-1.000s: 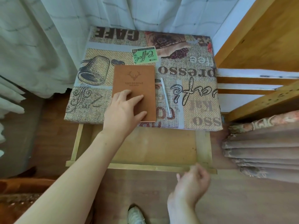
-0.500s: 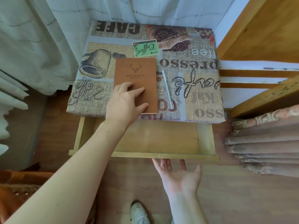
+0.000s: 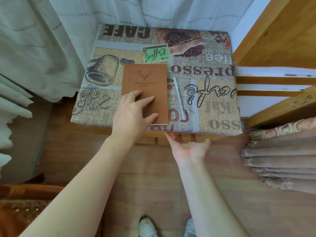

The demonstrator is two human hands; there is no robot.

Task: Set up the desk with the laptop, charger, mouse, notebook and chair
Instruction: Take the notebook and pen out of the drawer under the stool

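Pushed shut since earlier, the drawer [image 3: 153, 140] meets the open right hand [image 3: 189, 147]; the left hand [image 3: 135, 115] rests flat, ungripping, on the notebook [image 3: 145, 84] near the desk's [image 3: 220, 120] front edge.

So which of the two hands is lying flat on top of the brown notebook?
The left hand: it lies palm down on the brown notebook. The right hand is palm up at the desk's front edge, off the notebook.

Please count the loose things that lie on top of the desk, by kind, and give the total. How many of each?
Notebook: 1 (brown, with a deer head on the cover; the left hand lies flat on it)
Pen: 1 (pale, just right of the notebook)
Total: 2
The green coffee label looks printed on the desk cover, so it is not counted.
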